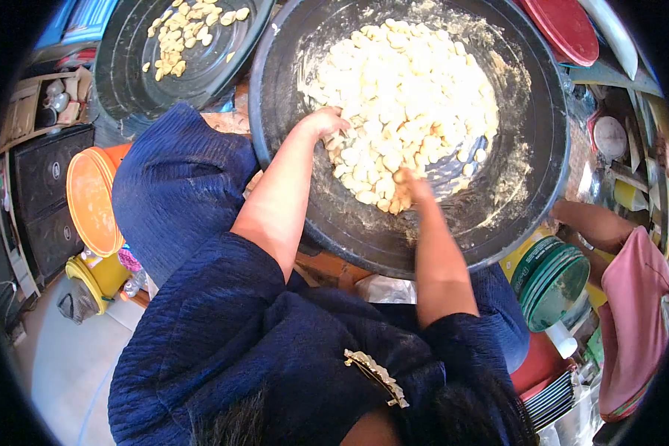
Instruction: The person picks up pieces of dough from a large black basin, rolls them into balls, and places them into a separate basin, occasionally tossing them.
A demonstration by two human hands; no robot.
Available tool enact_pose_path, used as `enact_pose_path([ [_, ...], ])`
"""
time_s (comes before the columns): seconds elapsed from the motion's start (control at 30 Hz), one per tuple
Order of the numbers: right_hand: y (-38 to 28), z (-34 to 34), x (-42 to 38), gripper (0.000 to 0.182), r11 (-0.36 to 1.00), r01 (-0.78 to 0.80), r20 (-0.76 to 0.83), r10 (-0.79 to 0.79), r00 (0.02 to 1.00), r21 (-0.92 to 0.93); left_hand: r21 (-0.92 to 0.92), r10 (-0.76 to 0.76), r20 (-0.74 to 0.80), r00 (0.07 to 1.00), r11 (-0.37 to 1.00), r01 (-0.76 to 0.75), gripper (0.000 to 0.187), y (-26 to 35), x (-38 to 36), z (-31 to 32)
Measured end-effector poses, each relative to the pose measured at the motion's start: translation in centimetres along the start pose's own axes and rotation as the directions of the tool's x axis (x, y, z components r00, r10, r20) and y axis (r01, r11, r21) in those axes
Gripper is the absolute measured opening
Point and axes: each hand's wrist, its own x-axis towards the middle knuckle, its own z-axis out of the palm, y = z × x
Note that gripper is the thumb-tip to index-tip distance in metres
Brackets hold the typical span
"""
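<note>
A heap of small, pale, flattened dough-like pieces (416, 89) lies in a wide black basin (364, 249), brightly lit from above. My left hand (328, 122) is at the heap's left edge, fingers spread loosely against the pieces, with no piece held that I can see. Lower down, my right hand (412, 189) reaches into the near side of the heap. Its fingers are blurred and partly hidden among the pieces, so their grip does not show. Floury residue sticks to the basin's inner wall.
A second dark basin (119, 74) at upper left holds scattered similar pieces. An orange tub (95, 201) stands at left, and a green-lidded bucket (554, 286) at right. A red lid (565, 30) is at upper right. Another person's arm (591, 225) and pink clothing (635, 312) appear at right.
</note>
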Motion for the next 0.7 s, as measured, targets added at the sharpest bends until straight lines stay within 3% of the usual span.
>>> enact_pose_path([
  [0.07,-0.2,4.1,-0.5,0.079,0.961,0.204,0.256,-0.153,0.954,-0.186,0.146,-0.109,-0.282,0.953,0.977,0.155,0.05,0.5,-0.6,0.0],
  [0.1,-1.0,3.7,-1.7,0.079,0.963,0.195,0.252,-0.146,0.957,-0.184,-0.156,-0.25,-0.391,0.886,0.966,0.204,0.062,-2.5,2.4,1.1],
  [0.13,-2.9,2.3,-4.2,0.076,0.965,0.226,0.471,-0.138,0.871,-0.135,-0.159,-0.255,-0.379,0.89,0.965,0.209,0.062,-2.2,2.3,2.1],
  [0.17,-4.8,0.9,-6.7,0.073,0.966,0.244,0.664,-0.131,0.736,-0.08,-0.142,-0.284,-0.451,0.846,0.959,0.246,0.074,-1.3,1.7,3.6],
  [0.2,-6.5,-1.1,-8.2,0.07,0.976,0.178,0.658,-0.053,0.751,-0.124,-0.123,-0.302,-0.526,0.795,0.952,0.28,0.086,-0.4,1.2,4.9],
  [0.23,-7.1,-2.8,-8.1,0.069,0.982,0.126,0.615,-0.015,0.788,-0.138,0.166,-0.224,-0.439,0.87,0.932,0.323,0.101,-1.8,2.0,7.0],
  [0.27,-7.6,-4.6,-7.5,0.068,0.986,0.08,0.572,0.018,0.82,-0.146,0.282,-0.252,-0.314,0.915,0.896,0.344,0.103,-0.4,0.6,8.3],
  [0.3,-5.6,-6.0,-4.5,0.068,0.993,0.028,0.363,0.014,0.932,-0.112,0.394,-0.295,-0.189,0.937,0.851,0.348,0.105,1.4,-1.4,9.3],
  [0.33,-3.8,-6.3,-1.6,0.068,0.998,-0.015,0.138,0.024,0.99,-0.066,0.442,-0.268,0.032,0.963,0.868,0.227,0.102,3.1,-3.2,9.1],
  [0.37,-4.4,-5.9,-3.1,0.067,0.997,-0.041,0.055,0.045,0.997,-0.072,0.355,-0.312,0.224,0.924,0.909,0.221,0.093,5.5,-5.1,8.0],
  [0.4,-3.8,-3.7,-1.8,0.067,0.997,-0.039,0.062,0.043,0.997,-0.068,0.359,-0.318,0.218,0.923,0.905,0.227,0.093,6.1,-5.4,7.1],
  [0.43,-2.1,-0.6,0.4,0.068,0.971,-0.013,0.375,-0.079,0.924,0.237,0.226,-0.361,0.384,0.85,0.929,0.292,0.081,6.3,-5.2,6.2],
  [0.47,-1.1,1.9,1.3,0.068,0.853,-0.085,0.59,-0.281,0.757,0.515,0.1,-0.364,0.543,0.757,0.923,0.372,0.071,6.1,-4.3,5.1],
  [0.5,-3.4,3.0,-1.6,0.07,0.963,-0.028,0.555,-0.132,0.822,0.269,0.065,-0.045,0.529,0.847,0.998,0.013,0.05,-2.3,1.7,5.3],
  [0.53,-6.1,3.1,-5.0,0.071,1.0,-0.002,0.474,0.003,0.881,-0.003,0.039,-0.384,0.107,0.917,0.923,0.382,0.039,2.2,-0.6,4.1],
  [0.57,-6.4,3.0,-5.7,0.071,1.0,-0.006,0.472,0.007,0.882,-0.004,0.074,-0.185,-0.281,0.942,0.974,0.214,0.042,2.2,-1.6,2.4],
  [0.6,-6.6,2.7,-6.2,0.073,0.99,0.127,0.546,-0.071,0.834,-0.064,0.184,-0.102,-0.545,0.832,0.954,0.238,0.054,1.3,-1.7,1.7],
  [0.63,-6.6,2.3,-6.8,0.075,0.96,0.257,0.622,-0.133,0.772,-0.113,-0.078,-0.238,-0.528,0.815,0.97,0.232,0.061,1.3,-1.0,3.0],
  [0.67,-6.8,1.0,-7.5,0.075,0.961,0.25,0.619,-0.126,0.775,-0.117,-0.332,-0.363,-0.477,0.8,0.918,0.219,0.069,1.5,-0.2,4.5],
  [0.7,-7.1,-1.5,-7.8,0.078,0.984,0.155,0.639,-0.061,0.767,-0.092,-0.331,-0.36,-0.473,0.805,0.919,0.216,0.069,1.9,-0.5,6.0],
])
